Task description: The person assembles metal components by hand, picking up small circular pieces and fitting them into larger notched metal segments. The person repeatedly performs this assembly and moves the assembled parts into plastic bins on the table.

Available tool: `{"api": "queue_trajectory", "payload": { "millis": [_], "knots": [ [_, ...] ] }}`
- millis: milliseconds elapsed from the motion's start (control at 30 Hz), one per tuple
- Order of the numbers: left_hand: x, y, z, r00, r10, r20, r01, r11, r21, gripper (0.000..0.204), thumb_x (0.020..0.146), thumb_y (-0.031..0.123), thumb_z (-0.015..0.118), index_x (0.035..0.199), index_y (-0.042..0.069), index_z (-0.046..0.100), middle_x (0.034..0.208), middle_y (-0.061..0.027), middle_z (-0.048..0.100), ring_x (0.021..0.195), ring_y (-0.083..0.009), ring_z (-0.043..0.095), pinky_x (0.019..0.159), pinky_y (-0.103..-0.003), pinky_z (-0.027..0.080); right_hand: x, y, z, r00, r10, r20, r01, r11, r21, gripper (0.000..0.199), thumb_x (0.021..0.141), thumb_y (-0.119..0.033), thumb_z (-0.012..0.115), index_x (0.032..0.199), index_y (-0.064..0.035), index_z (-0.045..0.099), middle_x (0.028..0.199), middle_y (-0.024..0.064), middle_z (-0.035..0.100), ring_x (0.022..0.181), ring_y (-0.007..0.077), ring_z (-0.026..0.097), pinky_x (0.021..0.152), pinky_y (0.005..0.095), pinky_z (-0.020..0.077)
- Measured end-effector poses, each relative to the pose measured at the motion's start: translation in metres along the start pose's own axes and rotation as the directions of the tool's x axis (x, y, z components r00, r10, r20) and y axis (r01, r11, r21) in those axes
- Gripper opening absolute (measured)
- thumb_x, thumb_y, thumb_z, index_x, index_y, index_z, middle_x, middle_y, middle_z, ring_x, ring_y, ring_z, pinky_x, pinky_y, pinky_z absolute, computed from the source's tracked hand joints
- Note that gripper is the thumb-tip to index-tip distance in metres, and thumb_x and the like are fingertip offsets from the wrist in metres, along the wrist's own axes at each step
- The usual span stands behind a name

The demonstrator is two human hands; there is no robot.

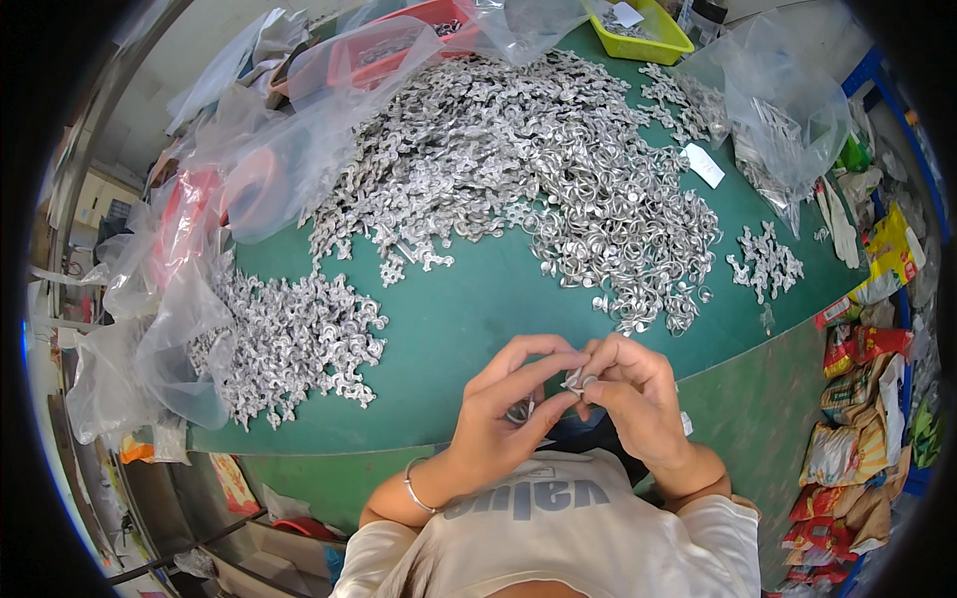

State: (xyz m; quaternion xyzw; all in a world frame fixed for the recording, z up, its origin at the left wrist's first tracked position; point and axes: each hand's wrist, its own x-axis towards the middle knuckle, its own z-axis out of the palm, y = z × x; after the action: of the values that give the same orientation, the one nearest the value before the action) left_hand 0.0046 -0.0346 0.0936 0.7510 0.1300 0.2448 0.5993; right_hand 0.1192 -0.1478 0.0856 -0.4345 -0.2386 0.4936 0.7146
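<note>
Fingertips of both hands meet over a small silvery metal part [572,384], held just above the near edge of the green tabletop [439,324], in front of the person's shirt [558,528]. The left hand [503,399] is curled, its thumb and fingers closed on one side of the part, with what look like loose ring-shaped pieces [519,410] tucked in its hollow; the right hand [638,389] pinches the other side between thumb and bent forefinger. The likeliest trouble is a slip: so little metal shows between the fingertips that an uneven push could flick the part out, and with the table edge so close it might drop into the lap or onto the floor. Straightening the left fingers too far could also spill the tucked pieces. A part falling forward might get lost in the heap of open metal rings [628,224], whose nearest edge lies just beyond the right hand and whose colour is much the same. As for its looks, the part is bright, pale grey metal with a glinting, angular outline; fingers cover most of it, so its full shape cannot be told.
</note>
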Motion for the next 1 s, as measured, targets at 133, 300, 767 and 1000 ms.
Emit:
{"api": "queue_trajectory", "payload": {
  "millis": [133,300,767,1000],
  "knots": [
    [-0.0008,-0.0009,0.0004,1.0,0.012,-0.017,-0.012,1.0,0.01,0.029,0.071,-0.006,0.063,0.1,-0.002,0.062,0.101,-0.0112,0.055,0.058,-0.005,0.045,0.052,-0.018,0.037,-0.0001,0.0016,0.0016,1.0,-0.008,-0.022,0.007,0.999,-0.043,0.003,0.082,0.002,0.05,0.085,0.0022,0.051,0.081,0.0046,0.052,0.065,0.0079,0.048,0.056,0.0214,0.0407],
    [-0.0013,-0.0002,0.0009,1.0,-0.008,-0.022,0.008,1.0,0.007,0.029,0.07,-0.007,0.063,0.099,-0.002,0.062,0.102,-0.0113,0.055,0.056,-0.0042,0.044,0.051,-0.018,0.036,-0.0011,0.0026,0.0031,0.998,-0.041,-0.037,0.039,0.996,-0.074,0.004,0.082,0.002,0.049,0.086,0.0027,0.051,0.08,0.0046,0.052,0.062,0.0068,0.047,0.052,0.0201,0.0393],
    [-0.0012,-0.0005,-0.0002,0.999,-0.048,0.008,0.048,0.999,-0.004,0.032,0.073,-0.008,0.061,0.105,0.001,0.06,0.104,-0.0094,0.054,0.057,-0.0054,0.043,0.053,-0.019,0.038,-0.0027,0.0008,0.0022,0.999,-0.013,-0.031,0.012,0.999,-0.041,0.007,0.085,0.0,0.048,0.091,0.0034,0.051,0.078,0.0046,0.053,0.056,0.0036,0.044,0.046,0.0185,0.0345],
    [-0.0012,-0.0071,0.0021,0.993,-0.116,0.019,0.118,0.971,-0.208,0.031,0.074,-0.008,0.06,0.104,-0.001,0.06,0.106,-0.0086,0.053,0.059,-0.0033,0.041,0.054,-0.017,0.036,-0.0043,-0.0018,0.0035,0.998,-0.057,-0.023,0.056,0.998,-0.024,0.01,0.085,0.001,0.05,0.094,0.0053,0.051,0.087,0.0074,0.055,0.071,0.0051,0.05,0.057,0.0172,0.0398]
  ]
}}
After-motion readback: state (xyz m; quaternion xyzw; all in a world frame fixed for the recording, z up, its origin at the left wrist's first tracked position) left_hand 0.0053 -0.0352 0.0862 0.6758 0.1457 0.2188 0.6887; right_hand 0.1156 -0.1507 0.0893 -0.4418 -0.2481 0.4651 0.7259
